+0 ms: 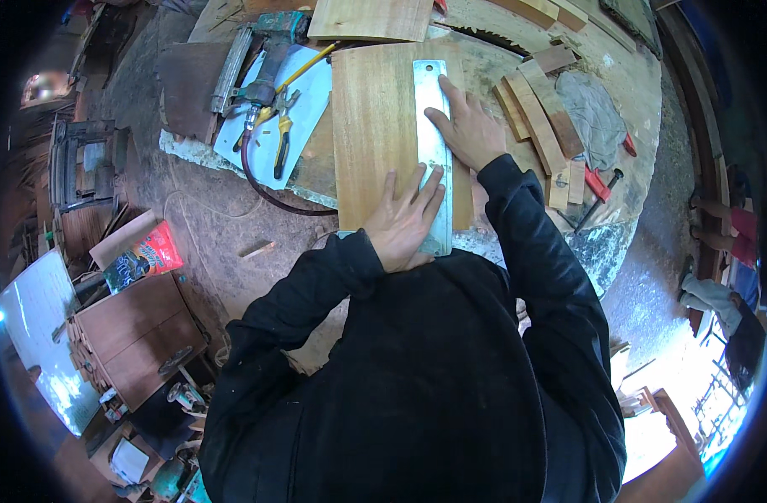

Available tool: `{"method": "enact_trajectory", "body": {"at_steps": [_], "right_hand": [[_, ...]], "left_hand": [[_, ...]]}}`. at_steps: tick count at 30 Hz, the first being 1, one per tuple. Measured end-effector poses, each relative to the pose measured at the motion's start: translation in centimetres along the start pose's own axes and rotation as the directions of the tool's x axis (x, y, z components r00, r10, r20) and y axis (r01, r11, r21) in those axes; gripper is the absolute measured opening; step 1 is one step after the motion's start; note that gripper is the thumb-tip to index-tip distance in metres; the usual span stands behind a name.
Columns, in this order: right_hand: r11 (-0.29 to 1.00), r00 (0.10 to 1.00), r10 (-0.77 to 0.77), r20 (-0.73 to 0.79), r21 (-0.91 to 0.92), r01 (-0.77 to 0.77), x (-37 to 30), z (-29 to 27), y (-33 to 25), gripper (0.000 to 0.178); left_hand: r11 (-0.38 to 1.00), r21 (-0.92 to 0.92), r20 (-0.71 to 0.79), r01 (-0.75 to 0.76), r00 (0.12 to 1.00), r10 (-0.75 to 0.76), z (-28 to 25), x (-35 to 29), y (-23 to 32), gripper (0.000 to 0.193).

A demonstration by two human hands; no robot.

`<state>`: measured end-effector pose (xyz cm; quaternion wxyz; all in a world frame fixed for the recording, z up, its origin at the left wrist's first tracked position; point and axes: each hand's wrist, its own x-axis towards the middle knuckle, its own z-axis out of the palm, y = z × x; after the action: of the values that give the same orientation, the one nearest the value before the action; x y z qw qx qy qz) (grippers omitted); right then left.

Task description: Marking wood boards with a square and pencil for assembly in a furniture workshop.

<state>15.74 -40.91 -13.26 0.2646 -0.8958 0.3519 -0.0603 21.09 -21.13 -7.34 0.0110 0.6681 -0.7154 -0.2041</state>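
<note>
Fingers (455, 97) touch straightedge (430, 92) well inside board's (368, 126) left edge.

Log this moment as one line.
left grip: open, touching near half of metal straightedge | right grip: open, touching its far half | metal straightedge: on wooden board | pliers: left of board

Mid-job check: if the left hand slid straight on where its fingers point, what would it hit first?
Probably the right hand, ahead of the left hand's fingertips beside the metal straightedge. The fingers are spread and height is hard to judge, so the exact contact spot is uncertain.
</note>
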Motion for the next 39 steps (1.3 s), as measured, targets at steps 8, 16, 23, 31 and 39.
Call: {"method": "enact_trajectory", "body": {"at_steps": [8,16,23,31,39], "right_hand": [[0.998,0.999,-0.013,0.033,-0.066,0.015,-0.1,-0.4,-0.4,0.067],[0.998,0.999,-0.051,-0.008,0.036,0.051,0.2,-0.6,0.1,0.062],[0.982,0.997,-0.072,0.036,0.179,0.064,1.3,-1.0,1.5,0.059],[0.957,0.973,-0.224,-0.055,0.179,0.231,6.2,-1.4,3.9,0.042],[0.891,0.94,-0.34,-0.01,0.317,0.326,5.1,-0.8,4.7,0.05]], "left_hand": [[0.998,0.041,-0.01,-0.041,0.999,0.041,0.4,0.3,-0.6,0.112],[0.997,0.025,-0.048,-0.072,0.996,0.073,0.1,0.4,-1.2,0.112],[0.996,0.071,-0.021,-0.061,0.998,0.062,0.0,0.2,-0.7,0.115],[0.989,0.13,0.019,-0.063,0.998,0.061,-0.4,0.4,0.0,0.116],[0.987,0.156,0.049,-0.029,0.999,0.021,-1.0,0.5,-0.1,0.116]]}}
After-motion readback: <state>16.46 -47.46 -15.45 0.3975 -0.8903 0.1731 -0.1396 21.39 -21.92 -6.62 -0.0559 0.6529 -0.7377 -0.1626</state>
